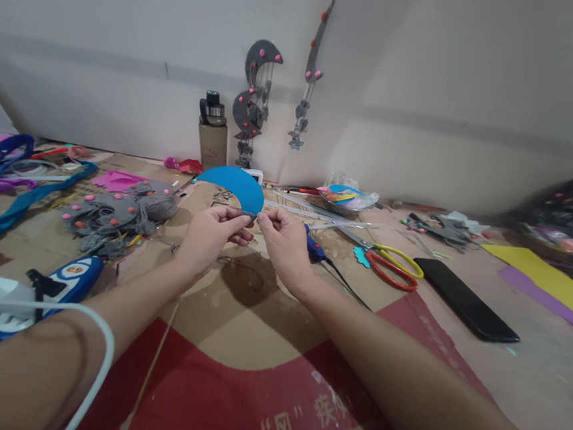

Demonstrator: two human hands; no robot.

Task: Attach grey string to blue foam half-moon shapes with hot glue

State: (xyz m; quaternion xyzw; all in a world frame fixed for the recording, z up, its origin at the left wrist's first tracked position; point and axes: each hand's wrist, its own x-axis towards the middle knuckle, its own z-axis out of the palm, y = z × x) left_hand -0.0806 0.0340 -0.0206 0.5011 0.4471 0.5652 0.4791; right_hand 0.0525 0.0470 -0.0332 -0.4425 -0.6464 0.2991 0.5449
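Both my hands are raised over the cardboard-covered table (236, 331). My left hand (210, 234) pinches the lower tip of a blue crescent-shaped foam piece (235, 182), which stands up above my fingers. My right hand (284, 241) is closed in a pinch right next to it, its fingertips almost meeting the left ones at the crescent's tip. What the right fingers hold is too small to make out. A blue glue gun (314, 248) with a black cord lies just behind my right hand.
Red-and-yellow scissors (392, 263) and a black phone (464, 299) lie to the right. Grey felt pieces with pink dots (116, 213) are heaped at the left. A bottle (213, 135) and hanging grey moon decorations (254, 98) stand by the wall. Yellow and purple sheets (551, 282) lie far right.
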